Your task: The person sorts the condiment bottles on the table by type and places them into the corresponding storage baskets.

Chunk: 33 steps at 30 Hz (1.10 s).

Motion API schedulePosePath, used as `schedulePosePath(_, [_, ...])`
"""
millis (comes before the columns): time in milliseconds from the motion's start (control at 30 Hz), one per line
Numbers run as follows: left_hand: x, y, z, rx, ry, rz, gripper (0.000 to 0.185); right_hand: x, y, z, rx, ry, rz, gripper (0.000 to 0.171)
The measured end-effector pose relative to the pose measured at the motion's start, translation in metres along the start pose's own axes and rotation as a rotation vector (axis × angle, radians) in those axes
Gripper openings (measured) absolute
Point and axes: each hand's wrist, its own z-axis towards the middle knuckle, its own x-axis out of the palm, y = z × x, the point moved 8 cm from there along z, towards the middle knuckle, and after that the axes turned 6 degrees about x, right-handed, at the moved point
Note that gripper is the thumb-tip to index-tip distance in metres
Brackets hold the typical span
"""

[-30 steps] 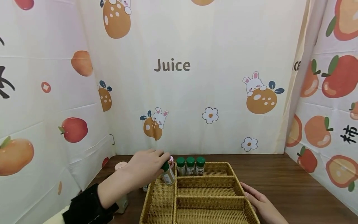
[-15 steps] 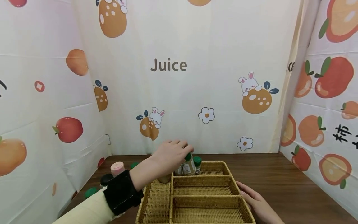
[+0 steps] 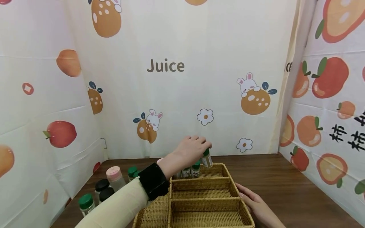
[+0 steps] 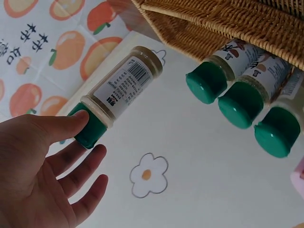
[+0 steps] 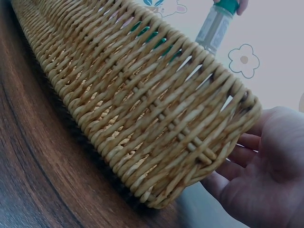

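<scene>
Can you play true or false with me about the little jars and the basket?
1. The left hand holds a green-capped jar by its cap. True.
2. The held jar already stands inside the basket. False: it hangs in the air over the far compartment.
3. Three green-capped jars stand side by side in the basket's far compartment. True.
4. The right hand grips a jar. False: it rests with straight fingers against the basket's right side.
5. The two front compartments are full of jars. False: only woven bottom shows there.
6. A pink-capped jar stands on the table left of the basket. True.
</scene>
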Motion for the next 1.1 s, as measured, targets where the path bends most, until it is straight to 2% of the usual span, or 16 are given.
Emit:
schedulePosePath(200, [0.020,0.000,0.020,-0.018,0.077,-0.064,0.041,0.002,0.001,-0.001,0.019,-0.059,-0.035,0.067])
schedulePosePath(333, [0.035,-0.001,0.032,-0.029,0.120,-0.134,0.041,0.004,0.002,-0.002,0.010,-0.056,-0.044,0.067])
schedulePosePath(500, [0.051,0.003,0.041,-0.068,0.143,-0.243,0.044,0.005,0.006,-0.003,-0.015,-0.042,-0.040,0.067])
schedulePosePath(633, [0.062,0.006,0.044,-0.086,0.160,-0.306,0.035,0.006,0.007,-0.004,-0.020,-0.044,-0.027,0.066])
schedulePosePath(867, [0.083,0.001,0.044,-0.072,0.209,-0.291,0.023,0.008,0.009,-0.004,-0.037,-0.032,0.016,0.065])
schedulePosePath(1100, [0.095,-0.010,0.049,-0.050,0.245,-0.249,0.029,0.007,0.010,-0.005,-0.072,-0.013,0.043,0.062])
